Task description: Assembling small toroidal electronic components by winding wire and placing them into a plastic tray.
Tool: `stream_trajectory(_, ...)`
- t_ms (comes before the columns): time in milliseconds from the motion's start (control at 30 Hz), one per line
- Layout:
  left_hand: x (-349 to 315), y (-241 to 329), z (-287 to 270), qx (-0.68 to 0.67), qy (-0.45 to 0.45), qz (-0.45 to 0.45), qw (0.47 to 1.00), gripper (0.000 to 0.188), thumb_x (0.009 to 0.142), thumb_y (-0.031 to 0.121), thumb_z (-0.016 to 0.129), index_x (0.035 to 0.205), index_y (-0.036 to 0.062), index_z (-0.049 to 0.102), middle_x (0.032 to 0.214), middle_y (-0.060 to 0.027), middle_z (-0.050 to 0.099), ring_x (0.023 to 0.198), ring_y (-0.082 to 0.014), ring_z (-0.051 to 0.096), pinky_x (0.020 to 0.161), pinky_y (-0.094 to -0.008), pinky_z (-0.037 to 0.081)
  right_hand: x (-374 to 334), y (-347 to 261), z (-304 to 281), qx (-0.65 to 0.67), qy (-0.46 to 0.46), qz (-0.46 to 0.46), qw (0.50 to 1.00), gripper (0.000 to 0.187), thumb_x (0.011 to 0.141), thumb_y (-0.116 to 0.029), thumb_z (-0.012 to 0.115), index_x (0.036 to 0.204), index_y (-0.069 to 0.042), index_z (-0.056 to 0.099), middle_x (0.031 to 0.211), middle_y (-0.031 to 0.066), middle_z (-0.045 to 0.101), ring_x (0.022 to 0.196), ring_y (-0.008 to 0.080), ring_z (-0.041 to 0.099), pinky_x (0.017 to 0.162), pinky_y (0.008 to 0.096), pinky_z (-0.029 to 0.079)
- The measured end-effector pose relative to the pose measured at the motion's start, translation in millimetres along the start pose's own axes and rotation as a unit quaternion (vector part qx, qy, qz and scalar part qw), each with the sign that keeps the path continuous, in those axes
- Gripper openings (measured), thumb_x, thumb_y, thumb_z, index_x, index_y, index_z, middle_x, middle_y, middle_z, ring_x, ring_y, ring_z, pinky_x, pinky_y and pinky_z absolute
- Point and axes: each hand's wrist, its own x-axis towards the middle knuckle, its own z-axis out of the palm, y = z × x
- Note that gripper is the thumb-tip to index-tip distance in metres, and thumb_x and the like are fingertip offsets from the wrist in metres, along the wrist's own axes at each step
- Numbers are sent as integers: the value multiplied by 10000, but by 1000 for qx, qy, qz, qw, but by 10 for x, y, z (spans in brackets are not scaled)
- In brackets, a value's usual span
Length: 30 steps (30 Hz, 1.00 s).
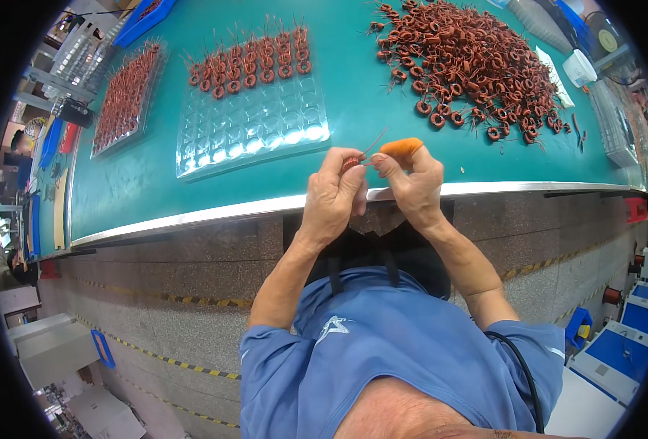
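Note:
My left hand [327, 194] pinches a copper-wound ring coil [351, 162] between thumb and fingers, just over the table's near edge. Thin wire leads [374, 142] stick out from the coil toward the right. With an orange finger cover [401, 148] on one finger, my right hand [417, 189] closes its thumb and fingertips on a lead beside the coil. Beyond my left hand lies a clear plastic tray [181, 170] with round pockets; similar coils [250, 80] fill its far rows, leads upward, while its near pockets hold none.
A large heap of coils [477, 69] covers the far right of the green table [364, 80]. Another filled tray [126, 99] sits at the left. Stacked clear trays [613, 124] and a white cup [579, 69] stand at the right edge. A metal strip [214, 217] borders the table's front.

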Motion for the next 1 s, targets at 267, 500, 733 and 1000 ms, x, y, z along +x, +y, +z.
stream_trajectory(267,-20,-12,-24,-147,-50,-95,983,181,1004,181,478,1060,13,509,639,-33,535,508,-111,532,457,-241,423,-14,79,-66,240,-49,129,961,218,892,-132,689,1054,4,638,866,40,674,725,82,615,630,207,481)
stream_trajectory(500,37,-120,43,-103,-33,-20,994,205,1004,196,493,1069,5,530,718,-63,576,645,-142,604,597,-255,517,-21,70,-93,154,-17,51,987,196,905,-155,677,1022,1,650,831,42,677,693,85,622,613,212,486)
stream_trajectory(733,52,-95,96,-59,47,-27,997,156,976,131,526,1050,-3,558,748,-41,616,670,-97,600,565,-252,503,40,56,-103,124,68,88,986,266,906,-220,688,1001,24,641,779,52,664,676,88,626,592,207,485)
stream_trajectory(1000,121,-40,76,232,43,141,961,254,932,123,587,1163,45,514,859,-183,636,754,-368,633,655,-394,509,33,2,-127,254,-89,213,939,269,914,-250,672,948,15,643,750,40,650,593,62,591,503,186,460)
